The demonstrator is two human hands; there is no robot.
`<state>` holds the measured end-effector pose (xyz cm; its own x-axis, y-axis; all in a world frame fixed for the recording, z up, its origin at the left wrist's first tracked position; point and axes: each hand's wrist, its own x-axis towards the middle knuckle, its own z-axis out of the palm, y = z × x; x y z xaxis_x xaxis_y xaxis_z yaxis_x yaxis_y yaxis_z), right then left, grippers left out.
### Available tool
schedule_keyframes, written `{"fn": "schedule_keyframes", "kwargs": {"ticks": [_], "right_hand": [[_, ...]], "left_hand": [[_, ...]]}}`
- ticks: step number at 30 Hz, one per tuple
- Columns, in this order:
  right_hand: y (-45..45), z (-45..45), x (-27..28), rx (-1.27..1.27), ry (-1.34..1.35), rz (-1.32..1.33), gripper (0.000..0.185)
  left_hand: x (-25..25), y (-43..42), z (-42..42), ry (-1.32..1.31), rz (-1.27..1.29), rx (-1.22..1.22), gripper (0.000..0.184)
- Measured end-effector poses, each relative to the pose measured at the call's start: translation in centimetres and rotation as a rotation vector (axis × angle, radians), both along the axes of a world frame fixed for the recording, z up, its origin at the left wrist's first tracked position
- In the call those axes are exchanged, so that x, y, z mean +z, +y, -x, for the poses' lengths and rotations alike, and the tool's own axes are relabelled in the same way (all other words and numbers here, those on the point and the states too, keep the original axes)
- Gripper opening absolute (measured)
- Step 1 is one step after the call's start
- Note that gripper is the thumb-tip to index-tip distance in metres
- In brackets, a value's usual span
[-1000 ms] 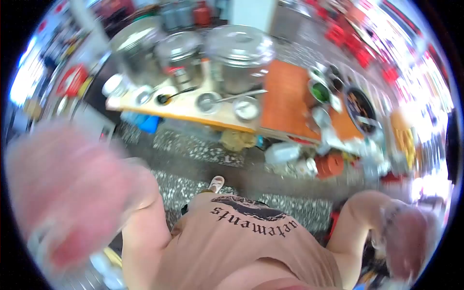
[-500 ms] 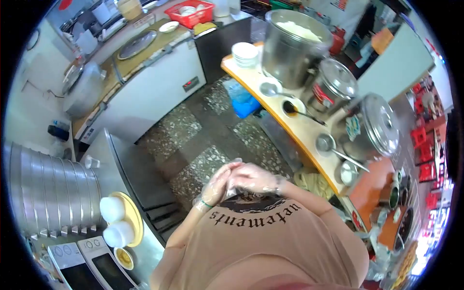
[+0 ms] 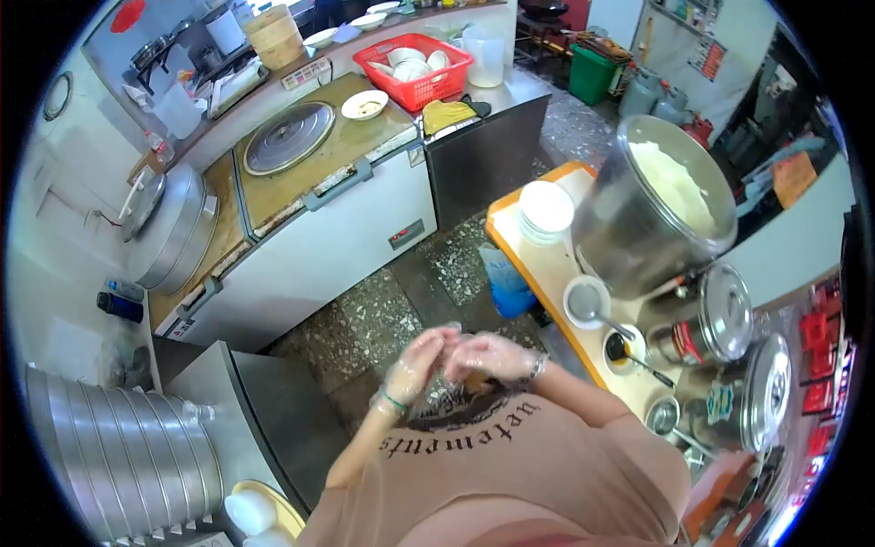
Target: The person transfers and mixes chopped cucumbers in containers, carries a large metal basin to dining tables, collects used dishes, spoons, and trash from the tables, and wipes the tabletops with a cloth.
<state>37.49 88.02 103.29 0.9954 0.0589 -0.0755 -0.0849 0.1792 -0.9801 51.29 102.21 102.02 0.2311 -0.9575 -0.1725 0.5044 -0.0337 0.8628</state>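
Observation:
My left hand (image 3: 416,366) and my right hand (image 3: 492,356) are held close together in front of my chest, above the floor. Both wear thin clear plastic gloves. Their fingers are curled in and bunched, the fingertips of one hand near those of the other. Whatever may be between them is hidden from this angle. To the right, the nearest surface is a wooden-edged table (image 3: 536,269) bearing a stack of white bowls (image 3: 545,208), a ladle (image 3: 589,303) resting in a bowl, and a big steel pot (image 3: 611,232) filled with something white.
A white chest freezer (image 3: 337,242) stands ahead, carrying a round metal lid (image 3: 290,137) and a small white dish (image 3: 365,105). Beyond it sits a red basket (image 3: 447,88) of dishes. Stacked metal steamers (image 3: 128,456) are at left, lidded steel pots (image 3: 775,392) at right.
The view has tilted up and swung, so the freezer and table appear lower and farther right. My hands stay together, turned slightly, with a small gap now showing between the palms.

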Motion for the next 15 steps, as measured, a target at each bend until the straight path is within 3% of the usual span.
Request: {"fn": "schedule_keyframes", "kwargs": {"ticks": [5, 8, 11, 13, 14, 15], "right_hand": [[-13.2, -13.1, 2.3, -0.131, 0.144, 0.032, 0.035], [-18.1, -21.5, 2.8, -0.087, 0.114, -0.103, 0.032], [-23.1, -29.5, 3.7, 0.035, 0.149, 0.118, 0.026], [-27.7, -35.1, 2.0, 0.086, 0.174, 0.241, 0.030], [-30.3, -37.2, 1.6, 0.069, 0.171, 0.251, 0.030], [-32.9, -39.0, 1.6, -0.036, 0.112, 0.457, 0.033]], "left_hand": [[4.8, -11.7, -11.1, -0.169, 0.020, 0.219, 0.033], [6.2, -15.9, -17.5, -0.336, 0.032, 0.339, 0.031], [5.2, -19.6, -24.2, -0.153, -0.165, 0.472, 0.031], [2.0, -23.5, -29.1, -0.075, -0.118, 0.481, 0.029], [1.0, -25.9, -31.5, -0.011, -0.129, 0.448, 0.028], [0.4, -28.3, -34.0, 0.052, -0.142, 0.415, 0.026]]}}
